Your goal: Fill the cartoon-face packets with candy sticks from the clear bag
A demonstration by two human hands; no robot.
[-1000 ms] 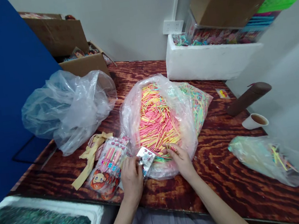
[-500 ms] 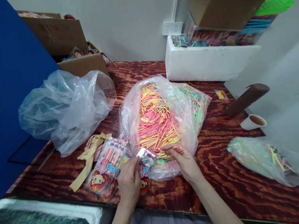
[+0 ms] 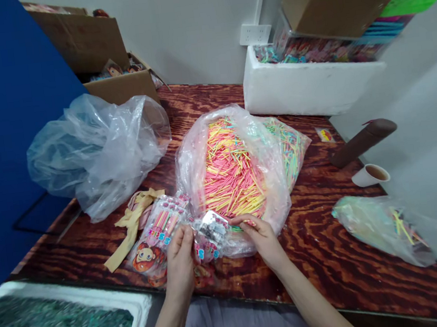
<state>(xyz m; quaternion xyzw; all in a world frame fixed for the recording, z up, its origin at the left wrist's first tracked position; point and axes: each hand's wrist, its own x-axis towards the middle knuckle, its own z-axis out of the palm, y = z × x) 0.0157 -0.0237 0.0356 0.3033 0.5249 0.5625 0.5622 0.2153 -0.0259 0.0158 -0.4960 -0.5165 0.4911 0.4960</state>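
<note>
A big clear plastic bag [image 3: 190, 161] of pink, yellow and green sticks [image 3: 229, 170] lies open on the wooden table [image 3: 333, 255]. At its near edge my left hand [image 3: 180, 261] holds a small printed packet [image 3: 209, 236] with a shiny open mouth. My right hand [image 3: 260, 235] pinches a few sticks at the bag's opening, right beside that packet. A stack of filled cartoon-print packets [image 3: 154, 240] lies just left of my left hand.
A crumpled empty plastic bag [image 3: 93, 152] and beige ties [image 3: 131, 227] lie to the left. White foam boxes [image 3: 304, 86] [image 3: 80, 302], cardboard boxes [image 3: 112, 75], a brown tube [image 3: 361, 140], a cup [image 3: 369, 174] and a smaller bag of sticks [image 3: 381, 228] surround the work spot.
My left hand has lifted the small packet and turned it toward the bag. My right hand has drawn a few sticks back from the pile toward the packet's mouth.
</note>
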